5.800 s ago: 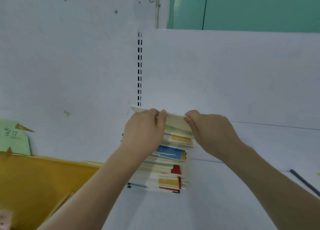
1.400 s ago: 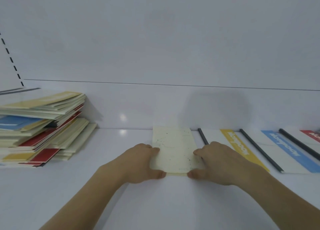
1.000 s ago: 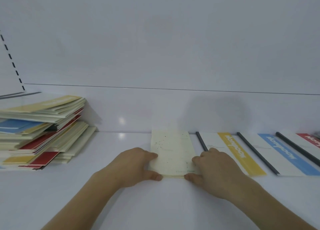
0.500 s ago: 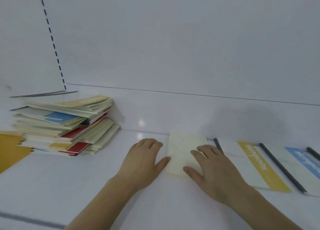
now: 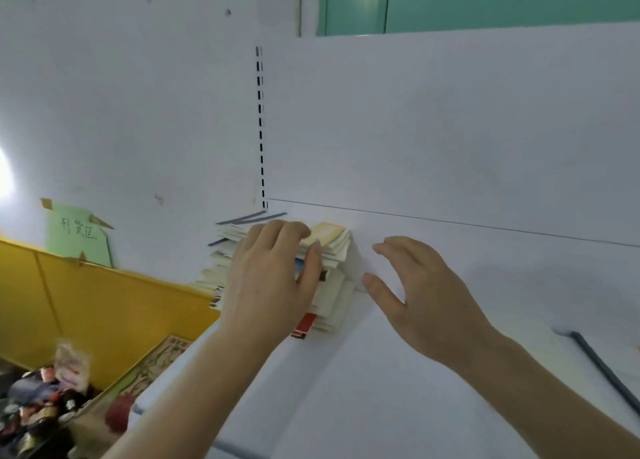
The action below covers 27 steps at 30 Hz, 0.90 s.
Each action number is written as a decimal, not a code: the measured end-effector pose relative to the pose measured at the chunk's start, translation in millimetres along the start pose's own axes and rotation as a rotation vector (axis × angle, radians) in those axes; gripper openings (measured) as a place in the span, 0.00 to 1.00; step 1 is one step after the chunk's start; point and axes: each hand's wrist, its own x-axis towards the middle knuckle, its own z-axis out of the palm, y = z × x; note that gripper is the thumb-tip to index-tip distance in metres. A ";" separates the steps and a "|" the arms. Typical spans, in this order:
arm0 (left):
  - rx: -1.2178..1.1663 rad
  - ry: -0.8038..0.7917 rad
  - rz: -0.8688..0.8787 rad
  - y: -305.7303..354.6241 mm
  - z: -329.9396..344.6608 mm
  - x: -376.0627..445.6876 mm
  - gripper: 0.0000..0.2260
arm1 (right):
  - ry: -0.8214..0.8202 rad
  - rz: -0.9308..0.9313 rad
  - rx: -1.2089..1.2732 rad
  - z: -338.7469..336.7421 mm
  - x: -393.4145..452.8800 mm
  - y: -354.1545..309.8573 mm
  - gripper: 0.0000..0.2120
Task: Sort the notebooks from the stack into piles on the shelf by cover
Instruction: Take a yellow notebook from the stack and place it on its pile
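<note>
The stack of notebooks (image 5: 334,247) stands at the left end of the white shelf (image 5: 381,389), against the back panel. Its covers are cream with yellow, blue and red bands, and the top one shows a yellow band. My left hand (image 5: 273,271) lies spread over the top of the stack, thumb against its front right edge, hiding most of it. My right hand (image 5: 415,285) hovers open just right of the stack, fingers apart and holding nothing. The sorted piles are out of view except one dark notebook spine (image 5: 602,365) at the right edge.
A yellow bin wall (image 5: 104,303) stands left of the shelf, with a green taped note (image 5: 79,233) behind it. Mixed small goods (image 5: 34,406) fill the bottom left corner. A slotted upright (image 5: 260,129) runs up the back panel above the stack.
Both hands let go of the cream notebook laid on the shelf and swung left to the stack. The view turned left, so the sorted piles slid out of sight.
</note>
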 end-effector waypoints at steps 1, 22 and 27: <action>0.022 0.010 -0.008 -13.1 -5.6 6.0 0.13 | 0.005 -0.002 0.009 5.9 11.1 -13.8 0.23; -0.085 -0.266 -0.006 -94.2 -14.6 34.2 0.22 | 0.264 0.840 0.825 22.8 76.1 -78.1 0.22; -0.563 -0.225 -0.419 -71.7 -35.0 51.1 0.25 | 0.332 0.689 0.957 8.5 77.9 -103.6 0.16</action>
